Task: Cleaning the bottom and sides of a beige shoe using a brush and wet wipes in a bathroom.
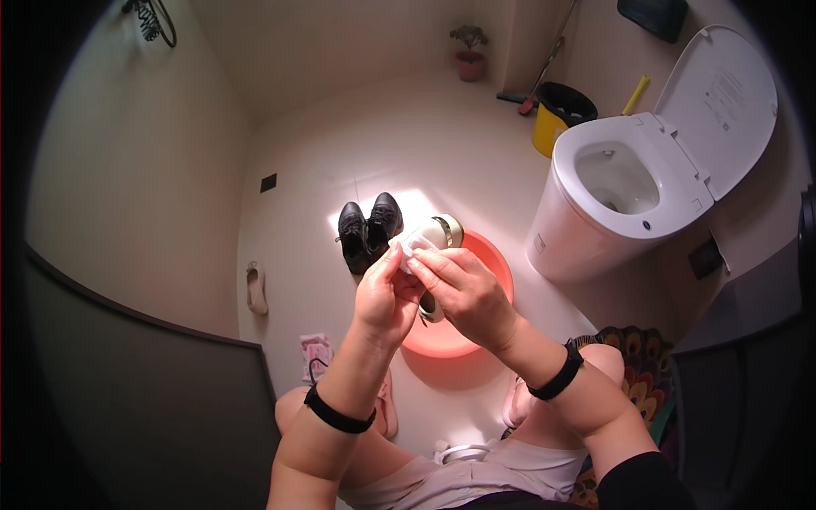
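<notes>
My left hand (pixel 390 298) holds a white shoe (pixel 440 231), whose heel end with a gold-coloured band points away to the upper right. Against the near part of that shoe, my right hand (pixel 468 287) pinches a white wipe or cloth (pixel 415 247). Both hands are over the left part of a pink plastic basin (pixel 494 268). Another light shoe (pixel 431 308) shows partly below my hands, in the basin. A pair of black lace-up shoes (pixel 370 231) stands on the floor just beyond my left hand. My fingers hide part of the held shoe.
A white toilet (pixel 612 185) with raised lid stands at right, beside a yellow bin (pixel 547 131). A beige flat shoe (pixel 257 290) and a pink-and-white packet (pixel 316 354) lie at left. A potted plant (pixel 470 54) stands by the far wall. A patterned mat (pixel 644 363) is at lower right.
</notes>
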`<state>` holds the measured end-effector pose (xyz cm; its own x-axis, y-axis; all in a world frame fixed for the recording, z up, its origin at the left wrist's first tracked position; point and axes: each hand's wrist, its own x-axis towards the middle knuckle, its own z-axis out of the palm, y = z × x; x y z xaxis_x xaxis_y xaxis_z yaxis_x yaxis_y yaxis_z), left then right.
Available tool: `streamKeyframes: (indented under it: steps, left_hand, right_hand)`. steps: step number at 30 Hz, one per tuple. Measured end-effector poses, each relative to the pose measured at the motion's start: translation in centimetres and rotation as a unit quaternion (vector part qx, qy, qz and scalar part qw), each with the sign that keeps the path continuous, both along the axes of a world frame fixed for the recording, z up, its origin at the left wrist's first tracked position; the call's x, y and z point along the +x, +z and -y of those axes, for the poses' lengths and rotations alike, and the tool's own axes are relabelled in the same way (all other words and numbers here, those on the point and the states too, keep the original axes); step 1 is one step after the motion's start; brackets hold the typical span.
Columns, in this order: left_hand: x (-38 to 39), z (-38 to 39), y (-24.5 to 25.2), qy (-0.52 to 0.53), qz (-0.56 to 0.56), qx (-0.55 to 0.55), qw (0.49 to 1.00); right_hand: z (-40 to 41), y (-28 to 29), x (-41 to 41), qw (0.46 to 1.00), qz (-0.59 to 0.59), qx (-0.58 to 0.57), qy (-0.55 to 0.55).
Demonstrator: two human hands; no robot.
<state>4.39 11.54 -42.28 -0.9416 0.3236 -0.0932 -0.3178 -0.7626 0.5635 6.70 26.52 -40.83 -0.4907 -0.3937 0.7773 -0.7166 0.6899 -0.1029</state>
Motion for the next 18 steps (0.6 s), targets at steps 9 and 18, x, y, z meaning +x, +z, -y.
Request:
streamKeyframes:
  steps: [9,18]
  left_hand:
    - [0.2,-0.4,0.2,0.006,-0.059,-0.203,0.977]
    - [0.2,-0.5,-0.4,0.048,-0.149,-0.221,0.963]
  right_hand:
    - [-1.7,0.8,-0.6,0.998,0.024,-0.058,-0.028]
    - [-2.9,1.7,-0.4,0.993,0.083,-0.089,0.013]
